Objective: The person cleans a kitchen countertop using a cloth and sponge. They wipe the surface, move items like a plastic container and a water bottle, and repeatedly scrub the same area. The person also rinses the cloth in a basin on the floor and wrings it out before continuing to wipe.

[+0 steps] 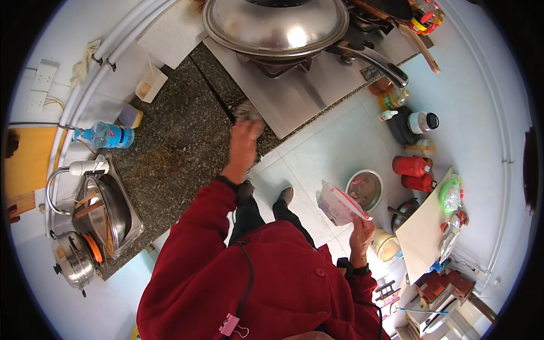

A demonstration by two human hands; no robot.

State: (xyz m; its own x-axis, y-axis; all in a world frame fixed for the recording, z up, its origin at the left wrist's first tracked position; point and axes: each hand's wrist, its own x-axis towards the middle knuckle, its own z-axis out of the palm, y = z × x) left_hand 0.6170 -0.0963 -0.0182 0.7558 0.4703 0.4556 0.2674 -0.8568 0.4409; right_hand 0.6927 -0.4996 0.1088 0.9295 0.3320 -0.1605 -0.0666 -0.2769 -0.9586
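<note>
My left hand [244,142] is over the dark granite countertop [170,140], near the edge of the steel stove top [293,102]. Its fingers are on a greyish, blurred thing [247,111], too unclear to name. Away from the counter, above the tiled floor, my right hand [362,238] grips the edge of a white and red printed plastic packet [342,204]. Beyond that packet a metal basin [364,189] with reddish pieces in it stands on the floor.
A large lidded wok [276,29] sits on the stove, its handle [386,70] jutting over the front edge. A blue pump bottle [112,135] and a sink with stacked pans [121,204] are at left. Bottles and red canisters [410,165] line the right wall.
</note>
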